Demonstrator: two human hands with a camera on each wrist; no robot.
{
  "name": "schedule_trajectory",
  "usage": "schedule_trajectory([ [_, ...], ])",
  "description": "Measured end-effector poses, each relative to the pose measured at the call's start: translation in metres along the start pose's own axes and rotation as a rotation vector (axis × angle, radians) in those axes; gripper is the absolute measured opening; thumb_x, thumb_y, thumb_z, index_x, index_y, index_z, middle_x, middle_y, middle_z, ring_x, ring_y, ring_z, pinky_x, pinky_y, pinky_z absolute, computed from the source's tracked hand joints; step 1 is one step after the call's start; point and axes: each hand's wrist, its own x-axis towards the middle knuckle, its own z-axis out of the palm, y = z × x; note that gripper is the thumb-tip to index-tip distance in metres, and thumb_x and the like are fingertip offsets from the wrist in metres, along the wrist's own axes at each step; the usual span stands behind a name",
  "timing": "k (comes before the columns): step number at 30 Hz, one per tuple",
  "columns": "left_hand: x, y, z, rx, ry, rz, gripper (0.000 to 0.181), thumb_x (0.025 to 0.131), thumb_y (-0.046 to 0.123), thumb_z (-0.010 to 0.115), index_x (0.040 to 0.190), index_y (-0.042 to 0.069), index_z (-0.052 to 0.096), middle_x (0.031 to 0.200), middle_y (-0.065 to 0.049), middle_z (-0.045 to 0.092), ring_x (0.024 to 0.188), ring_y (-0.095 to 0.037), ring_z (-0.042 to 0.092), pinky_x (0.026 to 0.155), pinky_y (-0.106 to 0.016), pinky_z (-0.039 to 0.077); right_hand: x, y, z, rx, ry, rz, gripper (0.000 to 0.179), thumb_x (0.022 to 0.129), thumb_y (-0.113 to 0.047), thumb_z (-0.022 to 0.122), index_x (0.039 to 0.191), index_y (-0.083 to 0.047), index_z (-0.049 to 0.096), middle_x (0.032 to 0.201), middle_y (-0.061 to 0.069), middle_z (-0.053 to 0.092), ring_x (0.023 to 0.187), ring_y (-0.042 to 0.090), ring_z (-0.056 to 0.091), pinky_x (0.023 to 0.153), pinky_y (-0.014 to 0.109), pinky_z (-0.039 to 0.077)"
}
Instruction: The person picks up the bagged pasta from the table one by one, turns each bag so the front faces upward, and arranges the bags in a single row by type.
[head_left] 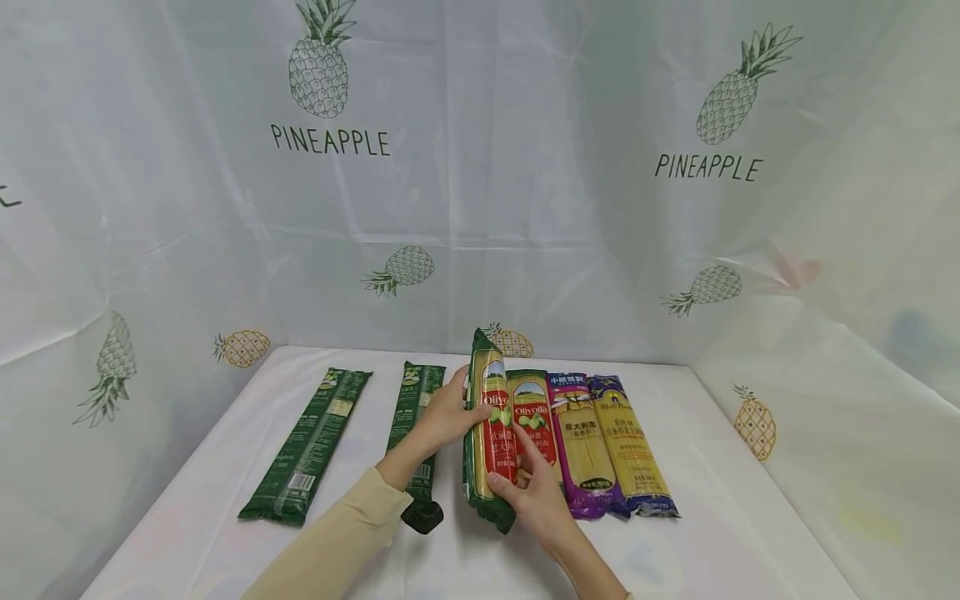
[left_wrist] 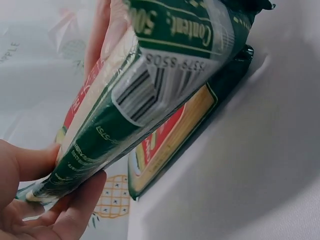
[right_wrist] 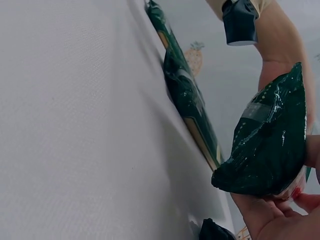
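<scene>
A green spaghetti packet with a red label (head_left: 489,375) is held up over the table between both hands, its front towards the head camera. My left hand (head_left: 444,415) grips it near the upper end, with thumb and fingers on either side in the left wrist view. Lower down, my right hand (head_left: 538,497) holds it near the bottom, thumb on the front. The barcode side of this packet (left_wrist: 135,95) shows in the left wrist view, and its crimped green end (right_wrist: 270,140) in the right wrist view. Just behind it lies a matching red-labelled packet (head_left: 537,408), partly covered.
Two green packets lie back up on the left, one at the far side (head_left: 311,450) and one partly behind the left forearm (head_left: 408,408). To the right lie a purple packet (head_left: 585,442) and a yellow-and-blue packet (head_left: 634,446). A pineapple-print sheet (head_left: 517,192) hangs behind the white table (head_left: 675,550).
</scene>
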Motion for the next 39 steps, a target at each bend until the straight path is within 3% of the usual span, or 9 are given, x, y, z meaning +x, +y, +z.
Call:
schedule_trajectory([
  [6, 0.0, 0.0, 0.001, -0.057, 0.005, -0.058, 0.076, 0.102, 0.021, 0.074, 0.167, 0.014, 0.034, 0.123, -0.017, 0.067, 0.096, -0.025, 0.069, 0.088, -0.05, 0.056, 0.001, -0.001, -0.002, -0.077, 0.008, -0.004, 0.092, 0.099, -0.019, 0.079, 0.171, -0.018, 0.022, 0.129, 0.018, 0.061, 0.105, 0.021, 0.067, 0.09, 0.039, 0.061],
  [10, 0.0, -0.001, 0.002, -0.12, -0.009, -0.095, 0.076, 0.104, 0.019, 0.071, 0.168, 0.017, 0.031, 0.118, -0.014, 0.064, 0.095, -0.024, 0.069, 0.09, -0.051, 0.055, -0.001, -0.003, -0.006, -0.105, -0.018, 0.035, 0.089, 0.101, -0.031, 0.076, 0.172, -0.022, 0.022, 0.121, 0.016, 0.059, 0.102, 0.022, 0.064, 0.087, 0.039, 0.059],
  [16, 0.001, -0.005, -0.001, -0.209, -0.024, -0.136, 0.078, 0.104, 0.014, 0.069, 0.17, 0.017, 0.027, 0.125, -0.016, 0.06, 0.106, -0.029, 0.066, 0.095, -0.055, 0.054, -0.002, -0.007, -0.015, -0.025, -0.106, 0.134, 0.081, 0.107, -0.048, 0.061, 0.173, -0.031, 0.016, 0.141, 0.02, 0.052, 0.113, 0.028, 0.061, 0.09, 0.05, 0.057],
  [23, -0.001, -0.006, -0.001, -0.258, -0.053, -0.118, 0.071, 0.105, 0.01, 0.066, 0.168, 0.016, 0.034, 0.131, -0.018, 0.06, 0.121, -0.034, 0.061, 0.104, -0.063, 0.048, 0.0, -0.005, -0.022, 0.194, -0.238, 0.187, 0.084, 0.109, -0.031, 0.057, 0.173, -0.031, 0.003, 0.162, 0.027, 0.038, 0.117, 0.024, 0.068, 0.098, 0.043, 0.057],
  [27, -0.002, -0.009, -0.001, -0.268, -0.065, -0.121, 0.069, 0.105, 0.008, 0.064, 0.167, 0.016, 0.035, 0.139, -0.02, 0.058, 0.126, -0.037, 0.06, 0.107, -0.066, 0.045, -0.001, -0.004, -0.021, 0.145, -0.235, 0.175, 0.087, 0.108, -0.031, 0.061, 0.173, -0.027, 0.004, 0.165, 0.03, 0.033, 0.119, 0.025, 0.066, 0.096, 0.043, 0.058],
  [32, -0.002, -0.011, -0.001, -0.294, -0.086, -0.119, 0.07, 0.105, 0.006, 0.062, 0.168, 0.015, 0.032, 0.15, -0.023, 0.055, 0.133, -0.042, 0.057, 0.11, -0.069, 0.042, -0.001, -0.005, -0.019, 0.048, -0.181, 0.135, 0.089, 0.106, -0.034, 0.067, 0.173, -0.026, 0.01, 0.152, 0.027, 0.047, 0.114, 0.027, 0.063, 0.086, 0.039, 0.056],
  [39, 0.001, -0.009, -0.003, -0.306, -0.117, -0.15, 0.081, 0.104, 0.008, 0.063, 0.171, 0.014, 0.017, 0.147, -0.023, 0.057, 0.12, -0.034, 0.066, 0.102, -0.058, 0.052, 0.001, -0.003, -0.019, 0.031, -0.155, 0.034, 0.088, 0.106, -0.018, 0.068, 0.172, -0.018, 0.012, 0.135, 0.022, 0.061, 0.111, 0.026, 0.069, 0.092, 0.037, 0.059],
])
